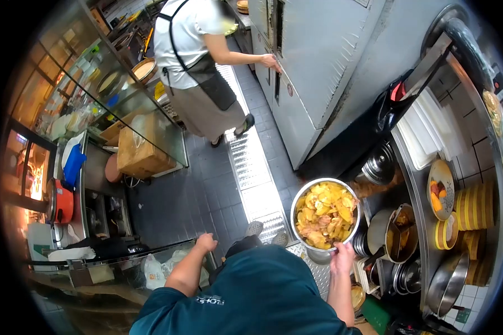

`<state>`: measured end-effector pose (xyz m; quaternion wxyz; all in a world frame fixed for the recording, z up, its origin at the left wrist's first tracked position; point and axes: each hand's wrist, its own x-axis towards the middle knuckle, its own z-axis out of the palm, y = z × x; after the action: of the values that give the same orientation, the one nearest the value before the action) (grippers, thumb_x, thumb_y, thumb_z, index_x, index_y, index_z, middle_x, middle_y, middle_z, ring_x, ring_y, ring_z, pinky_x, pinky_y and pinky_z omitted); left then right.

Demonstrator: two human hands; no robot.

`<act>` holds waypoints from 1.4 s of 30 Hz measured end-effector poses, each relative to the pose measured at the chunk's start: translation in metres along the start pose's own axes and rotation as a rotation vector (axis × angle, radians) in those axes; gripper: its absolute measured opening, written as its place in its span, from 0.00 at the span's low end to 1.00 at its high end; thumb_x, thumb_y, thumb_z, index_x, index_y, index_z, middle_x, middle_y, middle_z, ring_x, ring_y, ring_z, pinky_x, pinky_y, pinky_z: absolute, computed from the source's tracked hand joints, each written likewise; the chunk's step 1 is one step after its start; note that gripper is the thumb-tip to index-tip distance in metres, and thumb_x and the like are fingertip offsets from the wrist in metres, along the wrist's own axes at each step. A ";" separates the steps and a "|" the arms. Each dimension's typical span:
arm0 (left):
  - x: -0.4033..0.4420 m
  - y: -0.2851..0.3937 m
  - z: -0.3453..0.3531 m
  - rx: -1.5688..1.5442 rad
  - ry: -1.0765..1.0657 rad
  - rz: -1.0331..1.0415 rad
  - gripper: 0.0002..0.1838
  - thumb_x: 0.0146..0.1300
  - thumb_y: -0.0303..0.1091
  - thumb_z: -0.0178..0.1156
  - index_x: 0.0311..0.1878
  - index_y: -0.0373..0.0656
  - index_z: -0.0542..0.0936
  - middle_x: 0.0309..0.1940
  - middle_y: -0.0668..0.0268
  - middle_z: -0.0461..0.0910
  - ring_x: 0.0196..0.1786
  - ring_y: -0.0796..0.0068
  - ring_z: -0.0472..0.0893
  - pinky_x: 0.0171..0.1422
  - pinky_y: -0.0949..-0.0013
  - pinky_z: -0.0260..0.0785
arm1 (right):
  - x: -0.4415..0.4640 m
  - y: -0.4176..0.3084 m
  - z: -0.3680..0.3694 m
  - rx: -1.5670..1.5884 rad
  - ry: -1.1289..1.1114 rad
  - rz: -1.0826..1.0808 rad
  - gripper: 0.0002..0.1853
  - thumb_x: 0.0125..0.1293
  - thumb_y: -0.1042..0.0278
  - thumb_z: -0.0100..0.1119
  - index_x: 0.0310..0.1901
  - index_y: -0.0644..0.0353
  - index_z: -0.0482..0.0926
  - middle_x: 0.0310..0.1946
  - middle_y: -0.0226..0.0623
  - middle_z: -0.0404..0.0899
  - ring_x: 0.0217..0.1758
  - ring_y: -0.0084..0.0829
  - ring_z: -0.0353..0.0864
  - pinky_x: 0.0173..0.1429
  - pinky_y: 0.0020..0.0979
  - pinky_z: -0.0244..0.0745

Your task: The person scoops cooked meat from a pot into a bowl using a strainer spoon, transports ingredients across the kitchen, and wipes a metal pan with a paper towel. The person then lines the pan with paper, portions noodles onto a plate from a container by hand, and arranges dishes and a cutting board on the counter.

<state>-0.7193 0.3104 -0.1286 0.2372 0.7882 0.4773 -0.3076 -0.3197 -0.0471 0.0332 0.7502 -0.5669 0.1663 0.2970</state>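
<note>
My right hand (342, 258) grips the near rim of a round metal bowl (295, 215), its thumb over the edge. The bowl is full of yellow sliced food with pinkish-brown pieces (324, 219), perhaps potato and meat. It is held out in front of me, to the right of my body. My left hand (207, 242) is away from the bowl on the left side, with its fingers curled in and nothing visible in them. It is close to the end of a glass-sided counter (173, 248). The undersides of both hands are hidden.
Ahead, a person in an apron (198, 61) reaches to a tall metal cabinet (318, 50). A metal grate (251, 162) runs along the dark tiled floor. On the right, shelving holds a pot (381, 223), a colander (440, 192) and steel bowls (448, 285). A cardboard box (142, 148) stands left.
</note>
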 end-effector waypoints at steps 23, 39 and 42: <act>0.039 -0.083 -0.038 -0.309 -0.049 -0.281 0.33 0.61 0.48 0.63 0.63 0.33 0.78 0.63 0.45 0.77 0.67 0.47 0.76 0.72 0.55 0.69 | 0.148 0.001 0.232 -0.271 -0.237 0.106 0.11 0.59 0.82 0.59 0.43 0.64 0.81 0.34 0.31 0.83 0.28 0.21 0.79 0.28 0.21 0.71; 0.318 -0.030 -0.467 -0.456 0.500 0.225 0.29 0.65 0.42 0.63 0.65 0.33 0.76 0.63 0.45 0.78 0.68 0.50 0.76 0.73 0.56 0.68 | 0.276 0.008 0.602 -0.201 -0.366 0.223 0.15 0.61 0.82 0.55 0.50 0.64 0.78 0.41 0.35 0.85 0.35 0.28 0.85 0.29 0.24 0.79; 0.328 0.007 -0.566 -0.756 0.370 0.317 0.30 0.67 0.35 0.63 0.69 0.33 0.72 0.66 0.49 0.76 0.69 0.55 0.76 0.71 0.59 0.70 | 0.289 0.005 0.684 -0.194 -0.377 0.196 0.16 0.60 0.84 0.55 0.51 0.64 0.78 0.43 0.37 0.85 0.37 0.28 0.86 0.31 0.25 0.80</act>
<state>-0.4505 0.8840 0.0339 0.4633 0.7512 0.4641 0.0749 -0.1604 0.6775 0.0659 0.6774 -0.5521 0.0481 0.4837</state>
